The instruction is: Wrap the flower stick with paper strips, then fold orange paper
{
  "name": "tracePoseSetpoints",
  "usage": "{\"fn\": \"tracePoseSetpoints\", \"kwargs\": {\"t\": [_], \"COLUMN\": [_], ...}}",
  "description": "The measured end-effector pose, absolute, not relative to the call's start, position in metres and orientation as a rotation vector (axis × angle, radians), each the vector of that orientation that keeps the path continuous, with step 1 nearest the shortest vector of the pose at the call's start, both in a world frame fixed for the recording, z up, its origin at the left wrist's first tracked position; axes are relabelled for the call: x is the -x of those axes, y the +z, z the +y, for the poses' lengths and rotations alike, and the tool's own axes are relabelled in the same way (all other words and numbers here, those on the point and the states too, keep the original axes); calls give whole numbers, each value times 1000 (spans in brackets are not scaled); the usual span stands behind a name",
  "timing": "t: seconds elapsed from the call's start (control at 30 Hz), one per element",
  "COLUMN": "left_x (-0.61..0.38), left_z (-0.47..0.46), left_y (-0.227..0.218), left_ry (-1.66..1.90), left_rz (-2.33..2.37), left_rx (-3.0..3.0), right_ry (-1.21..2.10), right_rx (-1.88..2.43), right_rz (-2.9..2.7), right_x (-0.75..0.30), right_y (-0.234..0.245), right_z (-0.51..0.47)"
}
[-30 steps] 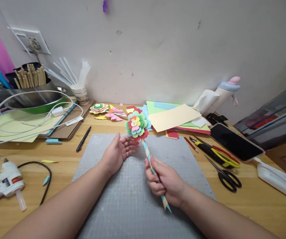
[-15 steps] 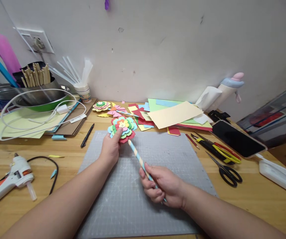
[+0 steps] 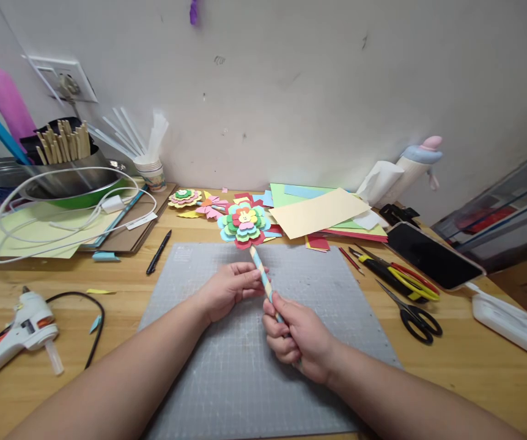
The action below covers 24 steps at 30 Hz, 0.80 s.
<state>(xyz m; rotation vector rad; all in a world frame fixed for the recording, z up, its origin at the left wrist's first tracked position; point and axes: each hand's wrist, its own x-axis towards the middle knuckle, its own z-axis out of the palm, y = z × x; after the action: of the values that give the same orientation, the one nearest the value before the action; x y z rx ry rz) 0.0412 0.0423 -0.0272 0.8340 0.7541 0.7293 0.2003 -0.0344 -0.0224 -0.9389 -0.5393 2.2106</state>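
A layered paper flower [image 3: 244, 221] with red, blue, green and yellow petals and a small smiling face at its centre is held up over the grey cutting mat [image 3: 199, 379]. Its stem [image 3: 260, 267] is a tube striped in light blue and cream, slanting down to the right. My right hand [image 3: 298, 333] is wrapped round the lower stem, hiding most of that end. Higher up, below the blossom, my left hand [image 3: 236, 287] has its thumb and fingers on either side of the stem.
A glue gun [image 3: 34, 321] lies at left with its black cable, near a pen [image 3: 158, 252]. Scissors [image 3: 417, 318], pliers [image 3: 396, 275] and a phone [image 3: 433, 255] lie at right. Coloured paper sheets [image 3: 323, 214] and another paper flower [image 3: 184, 197] are along the wall.
My left hand has let go of the blossom and moved down to the stem. The flower has shifted right and stands more upright. My right hand keeps its grip.
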Motion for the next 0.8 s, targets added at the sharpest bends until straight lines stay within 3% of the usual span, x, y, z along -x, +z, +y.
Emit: {"fn": "tracePoseSetpoints", "kwargs": {"t": [0.5,0.8], "left_x": [-43,-46], "left_z": [41,43], "left_y": [-30,-31], "left_ry": [783,870], "left_rz": [709,800], "left_rx": [-941,-1025], "right_ry": [2417,2024], "right_rx": [726,884], "right_rz": [-517,-795], "right_x": [-204,-203], "right_y": [-22,-27], "right_z": [-36,-30]}}
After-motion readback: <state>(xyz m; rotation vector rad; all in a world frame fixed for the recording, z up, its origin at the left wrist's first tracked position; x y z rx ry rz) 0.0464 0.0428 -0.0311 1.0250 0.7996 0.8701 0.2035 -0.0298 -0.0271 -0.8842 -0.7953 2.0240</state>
